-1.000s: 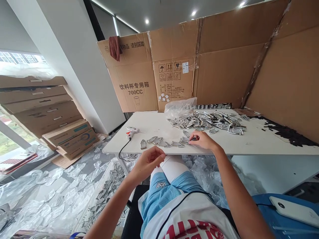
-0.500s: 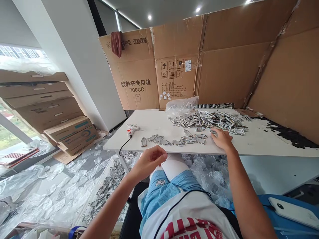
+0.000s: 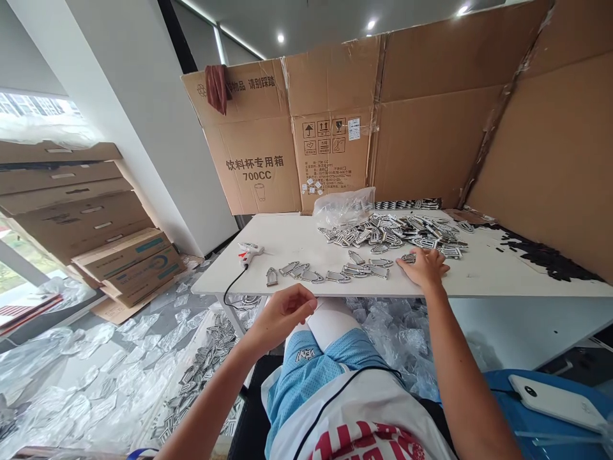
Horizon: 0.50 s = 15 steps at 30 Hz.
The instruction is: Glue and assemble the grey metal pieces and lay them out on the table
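Note:
My right hand rests low over the white table, fingers spread at the near edge of a heap of small silver-and-black arch-shaped metal pieces. Beside its thumb lies a single metal piece, partly covered by the hand. In front of the table edge, above my lap, my left hand is curled, thumb against the fingers; whatever is inside, if anything, is hidden. A loose row of similar metal pieces runs along the near part of the table.
A white glue gun with a black cord lies at the table's left. Clear plastic sits behind the heap, before a cardboard wall. Black strips are at right. A white phone lies on a blue surface.
The view has shifted slightly. My right hand's fingers have spread wider toward the heap, by the single metal piece. My left hand keeps nearly the same curled pose.

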Each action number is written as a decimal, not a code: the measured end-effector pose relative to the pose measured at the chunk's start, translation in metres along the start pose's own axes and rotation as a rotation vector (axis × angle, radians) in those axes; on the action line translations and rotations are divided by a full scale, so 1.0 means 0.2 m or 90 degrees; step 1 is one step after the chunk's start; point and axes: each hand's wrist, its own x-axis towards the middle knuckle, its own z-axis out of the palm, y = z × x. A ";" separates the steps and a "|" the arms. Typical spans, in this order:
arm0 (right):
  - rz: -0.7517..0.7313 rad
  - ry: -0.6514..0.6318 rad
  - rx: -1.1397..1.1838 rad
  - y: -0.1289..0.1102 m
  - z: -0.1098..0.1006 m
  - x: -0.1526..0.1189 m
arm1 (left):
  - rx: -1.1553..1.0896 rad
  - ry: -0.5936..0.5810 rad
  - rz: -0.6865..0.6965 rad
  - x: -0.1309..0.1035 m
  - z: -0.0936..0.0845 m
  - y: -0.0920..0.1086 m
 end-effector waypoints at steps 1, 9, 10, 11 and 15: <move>0.017 0.002 -0.008 0.00 0.00 0.00 | 0.001 0.000 0.002 0.00 0.00 0.00; 0.013 0.029 0.104 0.02 -0.01 -0.01 | 0.052 0.027 0.019 0.01 -0.03 -0.03; 0.015 0.037 0.142 0.02 -0.02 -0.01 | 0.087 0.047 0.027 0.01 -0.04 -0.05; 0.017 0.042 0.184 0.02 -0.03 -0.01 | 0.128 0.067 0.034 0.02 -0.06 -0.07; 0.046 0.058 0.338 0.02 -0.07 -0.03 | 0.272 0.117 0.056 0.12 -0.13 -0.16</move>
